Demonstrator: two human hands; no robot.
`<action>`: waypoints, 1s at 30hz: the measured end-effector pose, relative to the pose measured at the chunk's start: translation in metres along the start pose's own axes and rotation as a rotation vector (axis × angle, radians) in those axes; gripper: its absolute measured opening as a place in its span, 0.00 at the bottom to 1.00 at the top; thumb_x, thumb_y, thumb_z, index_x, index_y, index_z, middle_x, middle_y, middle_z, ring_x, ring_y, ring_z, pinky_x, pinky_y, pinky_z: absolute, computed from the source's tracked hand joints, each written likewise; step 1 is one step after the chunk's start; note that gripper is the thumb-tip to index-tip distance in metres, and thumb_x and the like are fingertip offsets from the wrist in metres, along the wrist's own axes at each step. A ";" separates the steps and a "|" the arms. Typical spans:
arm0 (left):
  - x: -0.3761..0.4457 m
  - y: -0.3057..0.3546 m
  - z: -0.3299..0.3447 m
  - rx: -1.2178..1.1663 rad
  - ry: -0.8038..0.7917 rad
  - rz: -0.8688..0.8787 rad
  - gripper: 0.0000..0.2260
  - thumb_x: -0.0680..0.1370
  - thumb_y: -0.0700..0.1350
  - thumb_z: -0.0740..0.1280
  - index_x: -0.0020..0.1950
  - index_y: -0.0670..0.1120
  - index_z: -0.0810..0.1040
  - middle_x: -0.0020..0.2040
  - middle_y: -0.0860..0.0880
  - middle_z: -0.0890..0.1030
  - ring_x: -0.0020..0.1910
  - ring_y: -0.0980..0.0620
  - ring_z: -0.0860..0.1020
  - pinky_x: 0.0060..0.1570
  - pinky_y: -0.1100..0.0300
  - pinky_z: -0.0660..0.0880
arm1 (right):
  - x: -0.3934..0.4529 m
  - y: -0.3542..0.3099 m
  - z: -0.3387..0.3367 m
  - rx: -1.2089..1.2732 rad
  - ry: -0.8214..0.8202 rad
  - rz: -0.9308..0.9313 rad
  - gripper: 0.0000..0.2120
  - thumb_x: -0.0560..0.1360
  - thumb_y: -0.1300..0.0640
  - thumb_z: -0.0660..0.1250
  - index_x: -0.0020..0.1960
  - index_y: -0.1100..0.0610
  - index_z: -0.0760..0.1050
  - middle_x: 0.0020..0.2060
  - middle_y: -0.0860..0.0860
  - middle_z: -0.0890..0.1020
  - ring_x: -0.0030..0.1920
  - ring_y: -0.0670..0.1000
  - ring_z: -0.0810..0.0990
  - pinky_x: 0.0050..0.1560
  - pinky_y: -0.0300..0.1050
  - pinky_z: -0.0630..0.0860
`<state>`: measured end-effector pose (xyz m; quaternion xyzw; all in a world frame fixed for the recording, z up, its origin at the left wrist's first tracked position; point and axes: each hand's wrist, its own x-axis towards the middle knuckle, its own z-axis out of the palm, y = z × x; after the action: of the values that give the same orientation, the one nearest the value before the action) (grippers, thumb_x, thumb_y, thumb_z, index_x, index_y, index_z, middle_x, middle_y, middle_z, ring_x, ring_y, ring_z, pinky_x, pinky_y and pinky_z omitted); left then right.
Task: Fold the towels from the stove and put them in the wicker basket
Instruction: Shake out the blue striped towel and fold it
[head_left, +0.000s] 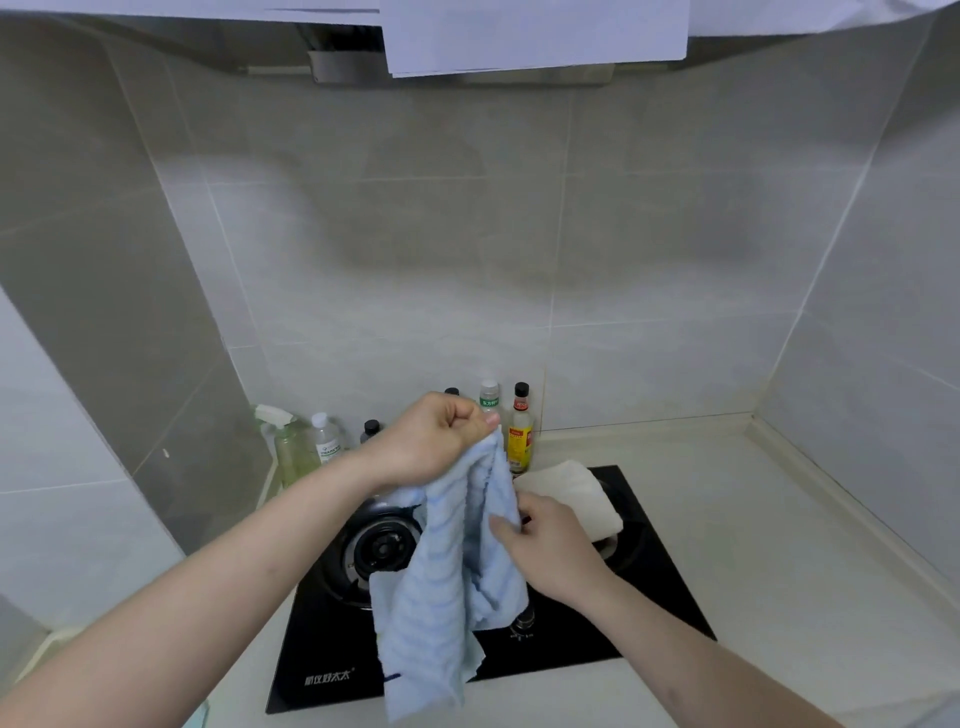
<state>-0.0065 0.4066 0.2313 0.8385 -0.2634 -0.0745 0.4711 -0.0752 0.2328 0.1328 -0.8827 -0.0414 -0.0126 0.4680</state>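
Note:
A light blue ribbed towel (441, 582) hangs above the black glass stove (649, 597). My left hand (431, 441) grips its top corner, raised over the left burner. Lower and to the right, my right hand (545, 545) pinches the towel's right edge. The towel's lower end dangles over the stove's front edge. A folded white towel (571, 493) lies on the right burner, behind my right hand. No wicker basket is in view.
Several bottles (519, 431) and a spray bottle (283, 441) stand along the tiled back wall behind the stove. A pale countertop (779, 545) stretches to the right of the stove. A range hood (467, 52) hangs overhead. The left burner (379, 545) is partly uncovered.

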 end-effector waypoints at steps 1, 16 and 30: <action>0.000 0.002 -0.005 -0.005 0.005 0.001 0.22 0.84 0.48 0.65 0.37 0.36 0.68 0.32 0.47 0.58 0.28 0.53 0.57 0.27 0.67 0.61 | 0.002 0.002 -0.006 -0.016 0.025 0.000 0.13 0.78 0.52 0.67 0.36 0.45 0.71 0.30 0.39 0.78 0.30 0.40 0.73 0.36 0.39 0.72; 0.007 -0.031 -0.060 0.448 0.027 -0.035 0.24 0.79 0.57 0.71 0.31 0.45 0.69 0.27 0.53 0.68 0.28 0.55 0.66 0.32 0.57 0.63 | 0.017 0.006 -0.095 -0.198 0.153 -0.135 0.08 0.78 0.48 0.67 0.41 0.48 0.73 0.31 0.49 0.77 0.29 0.45 0.70 0.31 0.41 0.67; -0.003 -0.029 -0.051 0.256 0.254 0.010 0.23 0.80 0.50 0.70 0.30 0.46 0.64 0.28 0.53 0.65 0.29 0.56 0.63 0.31 0.58 0.60 | 0.020 0.062 -0.124 -0.464 0.143 0.095 0.13 0.65 0.68 0.60 0.32 0.50 0.66 0.29 0.48 0.74 0.33 0.52 0.73 0.30 0.44 0.64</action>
<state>0.0206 0.4591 0.2345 0.8930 -0.2135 0.0684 0.3903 -0.0477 0.0965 0.1527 -0.9643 0.0376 -0.0620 0.2547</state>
